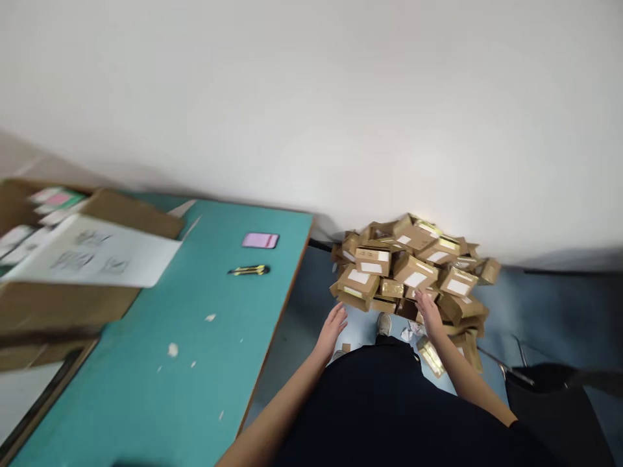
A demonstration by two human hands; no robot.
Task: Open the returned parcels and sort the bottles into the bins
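A heap of small brown cardboard boxes (403, 272) with white labels and gold tape lies on the floor against the wall. My right hand (428, 311) hangs open at the heap's front, its fingers right by the boxes and holding nothing. My left hand (333, 331) is open and empty too, a little short of the heap's front left corner. A few boxes (431, 357) have slid down near my right forearm. Crumpled white paper (413, 331) lies by the heap's foot, next to my shoe (383, 324).
To my left stands a teal table (195, 311) with a wood edge, bearing a yellow-and-black utility knife (248, 270) and a pink card (260, 240). A large open carton (63, 305) with a printed white sheet (92, 256) sits at its far left. A black object (549, 395) stands at lower right.
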